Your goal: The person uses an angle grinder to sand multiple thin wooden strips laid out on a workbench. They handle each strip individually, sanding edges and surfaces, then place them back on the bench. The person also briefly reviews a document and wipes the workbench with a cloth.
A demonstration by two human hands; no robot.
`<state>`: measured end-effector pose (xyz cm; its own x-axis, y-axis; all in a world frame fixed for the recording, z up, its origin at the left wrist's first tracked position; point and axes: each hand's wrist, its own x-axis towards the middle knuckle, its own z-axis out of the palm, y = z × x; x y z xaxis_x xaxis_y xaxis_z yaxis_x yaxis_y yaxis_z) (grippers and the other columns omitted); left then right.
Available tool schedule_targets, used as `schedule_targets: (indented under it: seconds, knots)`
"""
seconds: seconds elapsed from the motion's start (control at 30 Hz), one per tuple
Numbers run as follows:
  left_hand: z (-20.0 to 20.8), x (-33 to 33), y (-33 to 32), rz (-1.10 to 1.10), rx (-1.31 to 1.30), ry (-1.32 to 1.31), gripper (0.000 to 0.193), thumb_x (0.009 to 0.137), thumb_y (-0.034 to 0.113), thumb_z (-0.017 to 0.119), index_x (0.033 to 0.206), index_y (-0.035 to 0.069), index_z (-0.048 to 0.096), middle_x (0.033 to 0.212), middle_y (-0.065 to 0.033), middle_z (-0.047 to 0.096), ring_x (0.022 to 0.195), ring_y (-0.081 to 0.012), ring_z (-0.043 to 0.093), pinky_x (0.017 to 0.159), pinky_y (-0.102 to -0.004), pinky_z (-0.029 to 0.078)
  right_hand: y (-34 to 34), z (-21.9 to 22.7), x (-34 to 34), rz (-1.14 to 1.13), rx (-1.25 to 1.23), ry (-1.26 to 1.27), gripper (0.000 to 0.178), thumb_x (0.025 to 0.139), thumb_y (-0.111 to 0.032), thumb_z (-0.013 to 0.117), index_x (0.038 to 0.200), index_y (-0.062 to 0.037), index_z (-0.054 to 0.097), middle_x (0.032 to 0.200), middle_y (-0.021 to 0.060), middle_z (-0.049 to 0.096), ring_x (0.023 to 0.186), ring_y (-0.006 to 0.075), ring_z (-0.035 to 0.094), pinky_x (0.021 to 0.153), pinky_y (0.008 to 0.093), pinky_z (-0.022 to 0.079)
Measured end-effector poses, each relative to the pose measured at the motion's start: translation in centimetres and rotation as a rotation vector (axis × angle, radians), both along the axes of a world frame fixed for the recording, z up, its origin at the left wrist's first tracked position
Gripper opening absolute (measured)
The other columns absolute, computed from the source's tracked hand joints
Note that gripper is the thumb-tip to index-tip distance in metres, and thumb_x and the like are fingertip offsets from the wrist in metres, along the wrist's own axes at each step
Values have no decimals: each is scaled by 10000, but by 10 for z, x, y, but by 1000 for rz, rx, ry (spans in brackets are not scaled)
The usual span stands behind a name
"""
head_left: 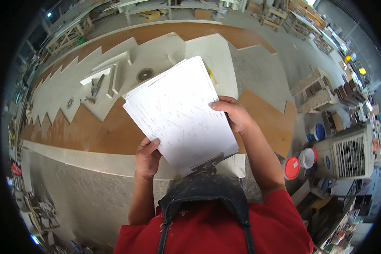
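Observation:
A stack of white paper sheets (178,114) with line drawings on the top page is held up in front of my apron. My left hand (148,157) grips the stack's lower left edge, thumb on top. On the right edge my right hand (234,113) pinches the sheets, its thumb lying over the drawings. A dark clip or clipboard end (207,164) shows at the bottom of the stack. Beyond the papers lies a long pale panel (84,112) with a sawtooth edge, on brown boards (89,137). Part of the panel is hidden behind the sheets.
On the panel rest white strips (114,78), a dark hand tool (98,86) and round discs (145,75). To the right stand a stepped wooden piece (315,91), buckets with a red lid (291,168) and an air cooler (347,152). Workbenches (173,7) line the back.

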<state>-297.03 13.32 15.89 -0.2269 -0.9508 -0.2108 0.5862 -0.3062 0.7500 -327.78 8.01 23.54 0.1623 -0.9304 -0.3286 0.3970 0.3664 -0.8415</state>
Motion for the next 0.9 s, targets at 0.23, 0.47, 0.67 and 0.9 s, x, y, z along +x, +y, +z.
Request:
schedule_targets:
  seconds: [0.23,0.47,0.67,0.9]
  knots:
    - [9,22,48,233,-13,1,435,963,113,613,1381,-4,581,1348,-108,664,1230,-248,630,1075,-397,471,-6,-12,15,232,-49,52,504,869,-155,750,1306,52,608,1124,131,718,957,188,711,825,309,578]
    - [25,28,129,493,32,-40,429,973,124,592,1382,-5,571,1338,-109,669,1227,-245,632,1067,-385,475,14,-14,40,552,-151,-34,389,940,-97,644,1303,44,634,1165,90,717,1072,160,672,949,307,515]
    - [39,20,201,699,100,-77,297,992,132,597,1256,3,646,1150,-89,735,973,-197,697,831,-335,532,44,-47,50,606,-15,-137,418,942,-118,628,1322,54,616,1156,117,720,1019,177,695,911,326,546]
    - [28,33,260,774,122,-110,432,983,176,589,1367,-19,555,1331,-121,667,1192,-262,653,1020,-401,498,65,-67,72,636,54,-108,390,953,-159,638,1301,17,641,1029,65,743,886,136,698,800,296,548]
